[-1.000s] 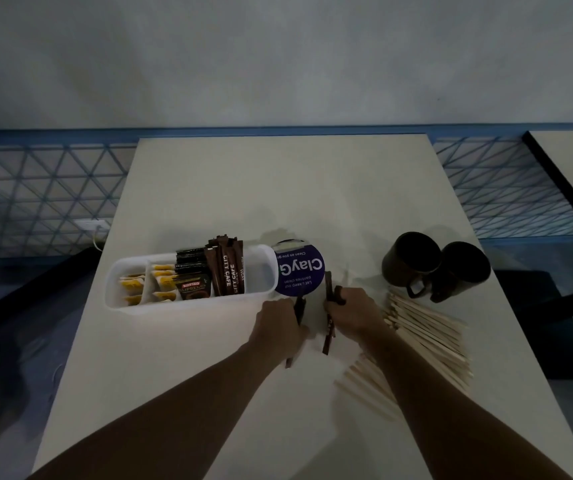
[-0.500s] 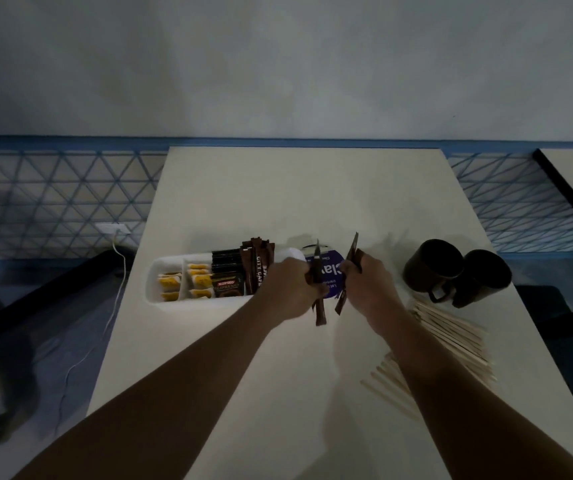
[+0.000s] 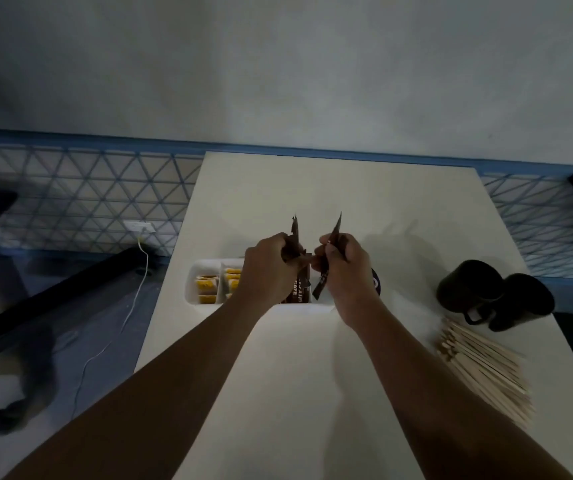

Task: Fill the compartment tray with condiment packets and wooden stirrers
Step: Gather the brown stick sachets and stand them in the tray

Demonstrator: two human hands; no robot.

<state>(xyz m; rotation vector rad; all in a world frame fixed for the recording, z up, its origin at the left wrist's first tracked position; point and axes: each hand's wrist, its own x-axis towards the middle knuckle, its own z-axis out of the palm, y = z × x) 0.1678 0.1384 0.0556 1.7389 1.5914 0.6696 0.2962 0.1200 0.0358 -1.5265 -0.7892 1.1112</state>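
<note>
Pale tabletop (image 3: 330, 188) in dim light carries our white compartment tray (image 3: 191, 282), yellow packets (image 3: 206, 284) in its left cells, while the wooden stirrers (image 3: 482, 368) lie heaped near the right edge beside two dark mugs (image 3: 468, 287). Our left hand (image 3: 269, 268) curls tight round a brown stick packet (image 3: 294, 230) and our right hand (image 3: 345, 268) pinches a second stick packet (image 3: 335, 233), both above the tray's middle. We judge a packet could snag the standing coffee sticks (image 3: 299, 289) and tip them, or drop into the wrong cell, since our hands hide the dividers.
</note>
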